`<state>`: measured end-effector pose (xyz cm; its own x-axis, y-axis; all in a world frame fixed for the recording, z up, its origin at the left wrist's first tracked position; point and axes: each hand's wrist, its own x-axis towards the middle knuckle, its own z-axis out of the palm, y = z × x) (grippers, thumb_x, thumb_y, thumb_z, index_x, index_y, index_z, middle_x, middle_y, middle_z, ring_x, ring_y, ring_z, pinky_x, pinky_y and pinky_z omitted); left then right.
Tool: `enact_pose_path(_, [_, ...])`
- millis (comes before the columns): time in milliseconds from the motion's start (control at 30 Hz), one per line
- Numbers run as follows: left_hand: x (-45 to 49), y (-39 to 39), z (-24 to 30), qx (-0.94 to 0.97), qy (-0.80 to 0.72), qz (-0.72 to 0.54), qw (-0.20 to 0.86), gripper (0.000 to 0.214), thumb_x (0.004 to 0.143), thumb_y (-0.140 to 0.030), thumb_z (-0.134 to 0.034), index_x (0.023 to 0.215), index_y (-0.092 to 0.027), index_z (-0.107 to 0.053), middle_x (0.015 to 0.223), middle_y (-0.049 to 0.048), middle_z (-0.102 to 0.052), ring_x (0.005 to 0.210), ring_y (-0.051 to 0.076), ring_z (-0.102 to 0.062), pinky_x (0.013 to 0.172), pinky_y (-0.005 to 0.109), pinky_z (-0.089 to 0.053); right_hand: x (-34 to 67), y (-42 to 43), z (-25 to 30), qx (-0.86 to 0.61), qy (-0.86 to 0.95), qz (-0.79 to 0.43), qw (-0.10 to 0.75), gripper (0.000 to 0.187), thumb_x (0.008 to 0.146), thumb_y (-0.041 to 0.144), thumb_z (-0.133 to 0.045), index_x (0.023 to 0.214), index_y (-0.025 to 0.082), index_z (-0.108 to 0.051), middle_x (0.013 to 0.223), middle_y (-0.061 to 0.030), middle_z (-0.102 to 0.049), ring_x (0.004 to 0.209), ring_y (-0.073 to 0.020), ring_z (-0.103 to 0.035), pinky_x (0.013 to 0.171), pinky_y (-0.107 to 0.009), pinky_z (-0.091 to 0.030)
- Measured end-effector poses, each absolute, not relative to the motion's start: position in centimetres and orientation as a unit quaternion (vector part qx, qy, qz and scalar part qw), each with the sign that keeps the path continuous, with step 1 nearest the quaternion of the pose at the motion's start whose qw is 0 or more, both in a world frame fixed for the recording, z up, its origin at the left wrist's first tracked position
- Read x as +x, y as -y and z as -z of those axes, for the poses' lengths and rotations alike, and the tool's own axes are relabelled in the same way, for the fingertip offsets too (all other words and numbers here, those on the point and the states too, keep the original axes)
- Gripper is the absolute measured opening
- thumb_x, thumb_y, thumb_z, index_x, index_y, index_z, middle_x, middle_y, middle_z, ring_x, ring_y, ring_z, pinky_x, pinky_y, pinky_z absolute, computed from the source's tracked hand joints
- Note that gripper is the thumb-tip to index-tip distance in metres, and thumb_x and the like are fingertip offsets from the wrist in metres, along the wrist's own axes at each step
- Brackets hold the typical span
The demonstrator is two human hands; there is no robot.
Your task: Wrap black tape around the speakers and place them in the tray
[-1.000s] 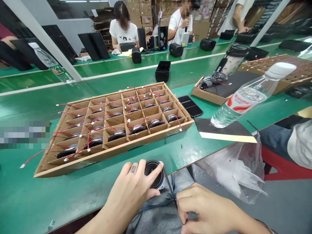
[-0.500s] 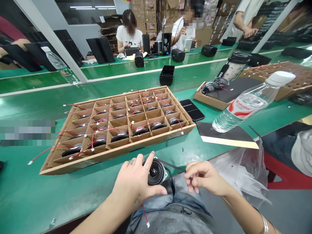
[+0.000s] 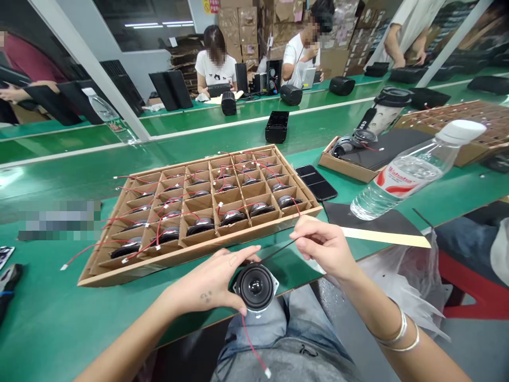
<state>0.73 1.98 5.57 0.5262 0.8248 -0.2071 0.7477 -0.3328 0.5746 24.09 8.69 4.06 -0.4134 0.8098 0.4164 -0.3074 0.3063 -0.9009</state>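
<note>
A round black speaker driver (image 3: 255, 286) with a shiny dome and metal frame sits at the table's front edge, above my lap. My left hand (image 3: 214, 278) grips it from the left, thumb near me and fingers along its far side. From the driver a red wire (image 3: 251, 339) with a white connector hangs toward my lap. My right hand (image 3: 328, 246) pinches the end of a thin black strip (image 3: 280, 248), stretched taut from the driver's far edge. Beyond both hands is a divided cardboard tray (image 3: 175, 257) holding many similar drivers with red wires.
A phone (image 3: 316, 182) lies right of the tray. A water bottle (image 3: 413, 172) stands on black sheet material (image 3: 377, 225) at the right. Farther back are a small open carton (image 3: 350, 168), a tumbler (image 3: 384, 111) and a black speaker housing (image 3: 277, 127). Several people work across the line.
My right hand has risen away from my lap, pulling the strip up straighter. My left hand has moved from over the driver to its left side, showing more of the cone.
</note>
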Motion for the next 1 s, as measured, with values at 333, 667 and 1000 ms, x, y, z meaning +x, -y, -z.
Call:
enact_pose_path(333, [1.0,0.6,-1.3,0.852,-0.48,-0.162,0.134,0.072,0.062,-0.063,-0.059,0.116,-0.019,-0.039,0.123,0.0143,-0.055,0.113,0.021,-0.051,0.088,0.036,-0.036,25.7,-9.1,-1.7,-0.216,0.595,-0.587,0.505,0.008,0.078,0.019,-0.065,0.084,0.023,-0.069,0.072,0.0013,-0.048,0.043,-0.0031,-0.046,0.034,-0.016,-0.032])
enact_pose_path(667, [0.9,0.3,-1.8,0.881,-0.437,-0.175,0.041,0.066,0.075,-0.065,-0.045,0.12,-0.017,-0.037,0.118,0.0139,-0.058,0.108,0.019,-0.055,0.084,0.035,-0.03,28.7,-7.6,1.2,-0.298,0.54,-0.635,0.466,0.005,0.075,0.021,-0.067,0.079,0.023,-0.069,0.07,0.0017,-0.048,0.039,-0.003,-0.046,0.029,-0.013,-0.028])
enact_pose_path(1000, [1.1,-0.1,-2.9,0.883,-0.442,-0.152,0.043,0.065,0.071,-0.065,-0.052,0.117,-0.02,-0.045,0.116,0.0053,-0.06,0.094,0.018,-0.059,0.074,0.031,-0.032,29.4,-5.5,1.6,-0.337,0.522,-0.643,0.448,0.006,0.077,0.02,-0.066,0.08,0.022,-0.07,0.07,0.0004,-0.051,0.036,-0.0036,-0.05,0.026,-0.011,-0.03])
